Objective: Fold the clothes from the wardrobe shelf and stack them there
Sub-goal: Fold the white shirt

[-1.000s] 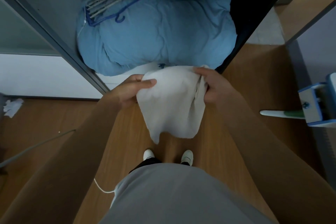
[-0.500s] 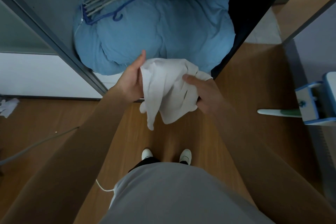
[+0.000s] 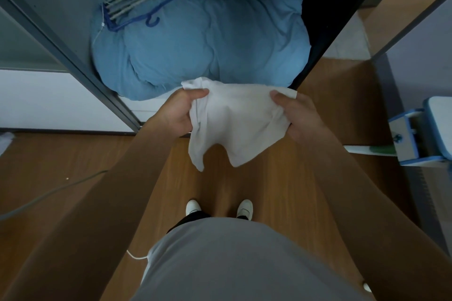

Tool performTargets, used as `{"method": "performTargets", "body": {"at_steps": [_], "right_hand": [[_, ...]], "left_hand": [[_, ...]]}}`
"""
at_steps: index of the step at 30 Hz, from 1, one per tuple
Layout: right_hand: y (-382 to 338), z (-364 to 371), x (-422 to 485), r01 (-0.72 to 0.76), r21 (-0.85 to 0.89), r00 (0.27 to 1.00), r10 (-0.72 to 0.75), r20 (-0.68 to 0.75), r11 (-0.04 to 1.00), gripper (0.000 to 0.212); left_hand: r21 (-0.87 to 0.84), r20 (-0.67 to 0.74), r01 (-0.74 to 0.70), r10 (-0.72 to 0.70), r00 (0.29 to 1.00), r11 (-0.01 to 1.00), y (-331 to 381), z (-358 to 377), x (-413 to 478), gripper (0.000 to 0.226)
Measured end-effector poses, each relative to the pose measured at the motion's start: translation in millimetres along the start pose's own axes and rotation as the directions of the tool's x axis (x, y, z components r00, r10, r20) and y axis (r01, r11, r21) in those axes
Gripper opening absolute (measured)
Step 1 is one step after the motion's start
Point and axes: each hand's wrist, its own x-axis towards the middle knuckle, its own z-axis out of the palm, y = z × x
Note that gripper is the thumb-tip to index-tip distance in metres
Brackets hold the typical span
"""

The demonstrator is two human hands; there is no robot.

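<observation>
Garment (image 3: 234,122), white and limp, hangs in the air in front of the open wardrobe (image 3: 68,7), over the floor (image 3: 61,154) and just short of the blue duvet (image 3: 208,39) that fills the wardrobe's bottom; it is not on any shelf yet. Half a second ago it was bunched between hands drawn close together, the left one flat against it. Now the hands have moved apart and the top edge is pulled out almost straight between them. The left hand (image 3: 183,112) grips the left upper corner and the right hand (image 3: 302,117) grips the right, fingers curled behind the cloth and thumbs (image 3: 198,93) pressed on its front. Below, two loose corners dangle unevenly. It looks as if one fold has been laid in, though the dim light hides the layers. By that reading the piece is squared up for another fold, and stacking remains to be done.
</observation>
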Motion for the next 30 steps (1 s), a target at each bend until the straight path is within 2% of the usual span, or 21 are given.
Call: {"method": "performTargets", "body": {"at_steps": [2, 3, 5, 7, 9, 11, 13, 14, 16, 18, 19, 21, 24, 26, 28, 30], "right_hand": [[-1, -1, 2, 0.03, 0.013, 0.998, -0.03, -0.064, 0.999, 0.027], [-2, -2, 4, 0.05, 0.006, 0.995, -0.049, -0.087, 0.999, 0.036], [-5, -4, 5, 0.085, -0.039, 0.993, -0.088, -0.082, 0.996, 0.069], [-7, -6, 5, 0.174, -0.198, 0.985, -0.167, 0.05, 0.965, 0.091], [-7, -5, 3, 0.287, -0.479, 0.95, -0.184, 0.251, 0.83, 0.098], [-4, -1, 6, 0.386, -0.739, 0.919, -0.157, 0.362, 0.552, 0.089], [1, 4, 9, 0.43, -0.841, 0.901, -0.214, 0.378, 0.329, 0.053], [3, 5, 9, 0.44, -0.85, 0.892, -0.252, 0.375, 0.291, 0.036], [6, 4, 10, 0.495, -0.823, 0.861, -0.288, 0.42, 0.278, 0.03], [4, 2, 7, 0.565, -0.765, 0.824, -0.253, 0.507, 0.309, 0.026], [1, 1, 5, 0.575, -0.734, 0.817, -0.211, 0.536, 0.361, 0.024], [-4, -1, 3, 0.525, -0.66, 0.817, -0.1, 0.568, 0.537, 0.02], [-9, 2, 0, 0.272, -0.518, 0.861, 0.035, 0.507, 0.811, 0.023], [-7, 2, -1, 0.061, -0.377, 0.912, 0.102, 0.398, 0.924, 0.036], [-2, -1, 0, -0.127, -0.195, 0.918, 0.19, 0.349, 0.973, 0.048], [1, -5, 2, -0.212, -0.055, 0.913, 0.218, 0.344, 0.976, 0.063]], "left_hand": [[-0.034, -0.02, 0.063, -0.064, 0.998, 0.997, 2, 2, 0, 0.031], [-0.041, -0.037, 0.079, -0.08, 0.996, 0.996, 3, 2, 0, 0.032], [-0.045, -0.064, 0.093, -0.096, 0.993, 0.995, 5, 1, 1, 0.034], [-0.042, -0.075, 0.109, -0.112, 0.991, 0.993, 9, -2, 1, 0.037], [-0.03, -0.068, 0.133, -0.135, 0.989, 0.991, 12, -5, 2, 0.038], [-0.007, -0.063, 0.152, -0.152, 0.986, 0.988, 13, -5, 3, 0.037], [0.007, -0.067, 0.163, -0.162, 0.985, 0.987, 14, -5, 4, 0.035], [0.011, -0.073, 0.166, -0.165, 0.984, 0.986, 14, -5, 4, 0.034], [0.022, -0.09, 0.174, -0.171, 0.981, 0.985, 14, -7, 6, 0.033], [0.031, -0.103, 0.184, -0.18, 0.978, 0.982, 15, -12, 7, 0.032], [0.028, -0.106, 0.188, -0.184, 0.977, 0.982, 16, -13, 7, 0.03], [0.019, -0.1, 0.182, -0.179, 0.979, 0.983, 16, -15, 6, 0.027], [0.003, -0.075, 0.148, -0.147, 0.986, 0.989, 15, -14, 7, 0.026], [-0.018, -0.069, 0.111, -0.112, 0.991, 0.994, 13, -13, 7, 0.026], [-0.038, -0.099, 0.035, -0.039, 0.994, 0.999, 14, -13, 6, 0.025], [-0.097, -0.131, -0.063, 0.05, 0.99, 0.993, 13, -17, 7, 0.027]]}}
